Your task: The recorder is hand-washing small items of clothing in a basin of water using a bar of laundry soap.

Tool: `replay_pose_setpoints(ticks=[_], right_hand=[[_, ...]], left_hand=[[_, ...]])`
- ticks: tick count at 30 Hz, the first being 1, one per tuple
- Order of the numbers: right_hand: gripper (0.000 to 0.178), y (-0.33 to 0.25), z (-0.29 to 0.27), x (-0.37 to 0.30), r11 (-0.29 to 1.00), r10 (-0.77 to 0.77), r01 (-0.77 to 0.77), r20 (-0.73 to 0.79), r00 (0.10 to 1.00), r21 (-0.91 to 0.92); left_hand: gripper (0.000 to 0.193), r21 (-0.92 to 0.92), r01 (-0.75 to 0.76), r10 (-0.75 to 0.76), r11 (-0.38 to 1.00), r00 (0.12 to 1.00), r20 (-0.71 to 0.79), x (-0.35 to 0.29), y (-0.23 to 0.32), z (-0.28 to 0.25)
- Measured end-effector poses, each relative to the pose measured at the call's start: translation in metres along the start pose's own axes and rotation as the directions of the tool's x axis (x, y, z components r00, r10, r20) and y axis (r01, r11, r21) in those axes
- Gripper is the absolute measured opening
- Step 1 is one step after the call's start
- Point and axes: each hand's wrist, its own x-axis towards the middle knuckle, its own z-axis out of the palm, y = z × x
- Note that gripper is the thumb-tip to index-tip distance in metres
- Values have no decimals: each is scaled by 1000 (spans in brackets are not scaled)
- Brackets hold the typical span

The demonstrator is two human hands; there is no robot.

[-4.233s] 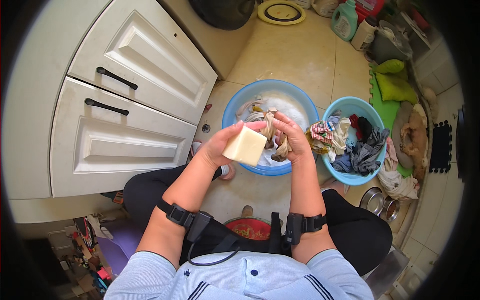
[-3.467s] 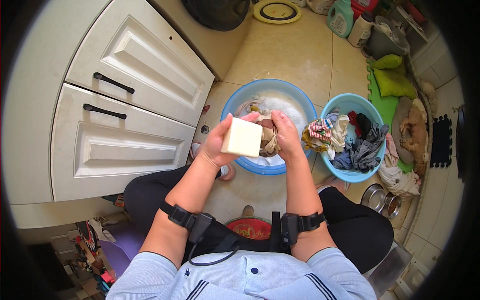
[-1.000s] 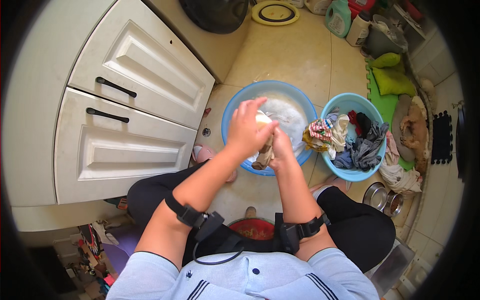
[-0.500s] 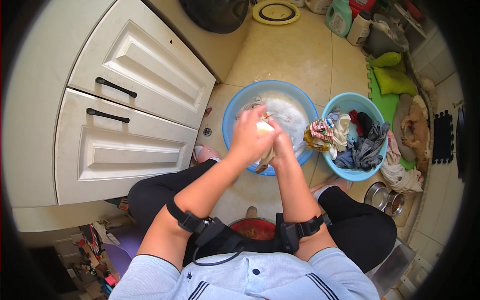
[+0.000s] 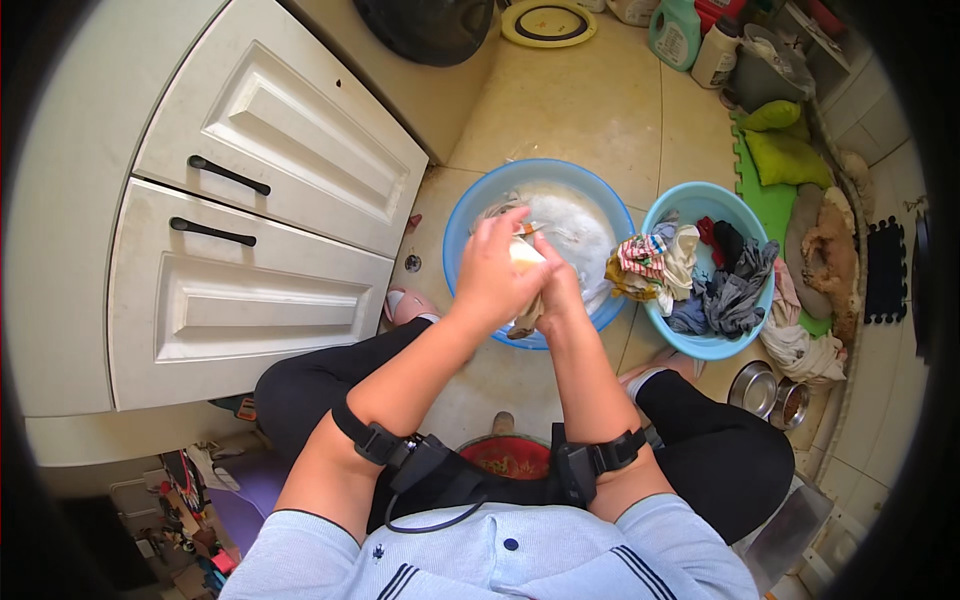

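Note:
Both my hands are over a blue basin of water with white suds. My left hand is closed round a pale cream bar of soap, pressed toward my right palm. My right hand grips a wet beige-brown cloth, whose lower end hangs between my wrists. Part of the cloth is hidden behind my fingers. More wet cloth lies in the suds at the basin's left side.
At the right, a light-blue tub holds several crumpled clothes, some hanging over its left rim. Two metal bowls sit beyond my right knee. White cabinet doors stand at the left. Detergent bottles are at the back right.
My left hand, blurred before, now shows sharply with the soap. Both hands stay together over the basin, nearly in the same place.

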Motion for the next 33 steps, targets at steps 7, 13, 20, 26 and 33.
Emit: replay_pose_setpoints(ticks=[7, 13, 20, 26, 33], right_hand=[[42, -1, 5, -2, 990, 29, -32, 23, 999, 141], [31, 2, -20, 15, 971, 42, -55, 60, 997, 233], [26, 13, -8, 6, 985, 3, 7, -61, 998, 170], [26, 8, -5, 2, 963, 78, -116, 160, 984, 244], [30, 20, 12, -4, 989, -110, 83, 230, 967, 124]], left_hand=[[68, 9, -98, 98, 995, 995, 9, -9, -1, -6], [66, 65, -223, 218, 973, 972, 84, -22, 13, -6], [66, 105, -382, 365, 918, 919, 150, -18, 18, -13], [63, -39, -279, 280, 960, 959, 41, -18, 6, -7], [62, -269, 29, -48, 963, 997, -66, -16, -18, -12]])
